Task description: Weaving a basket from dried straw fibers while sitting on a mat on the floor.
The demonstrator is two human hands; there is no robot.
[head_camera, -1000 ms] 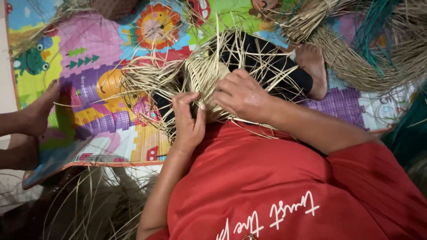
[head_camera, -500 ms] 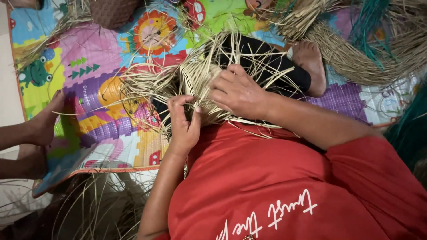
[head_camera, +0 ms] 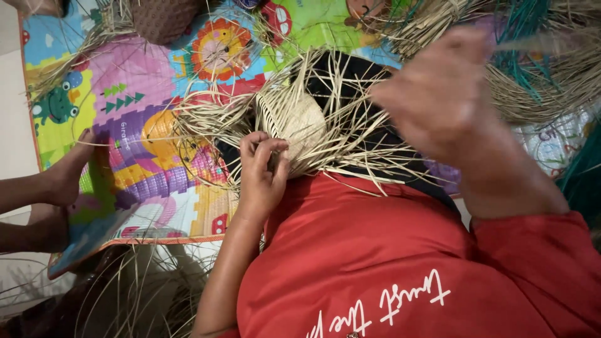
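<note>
Lifted clear of the weaving, my right hand [head_camera: 447, 100] has come up toward the camera since half a second ago, when it lay flat across the top of the straw piece. It now shows blurred and large, above and to the right of the left hand's hold, and a thin pale strand [head_camera: 532, 42] runs out from its fingertips. The fingers look pinched around that strand, though the blur keeps me from being sure how tight the pinch is.

My left hand [head_camera: 263, 172] has stayed where it was. Its fingers are curled and closed on the near edge of the half-woven straw piece [head_camera: 300, 122], thumb and forefinger pressing the woven dome against my lap. With the right hand out of the way, that rounded woven centre is uncovered, sitting just above the left fingertips, with loose straw ends [head_camera: 206, 116] fanning out from it on every side.

I judge this as a strand being pulled through and drawn taut while the left hand pins the work steady.

Beyond the grip lies a colourful play mat [head_camera: 125, 75]. Far left of it, another person's foot [head_camera: 69, 172] rests on the mat's edge. Up and right, a heap of straw with teal strands [head_camera: 532, 69] lies well apart.
</note>
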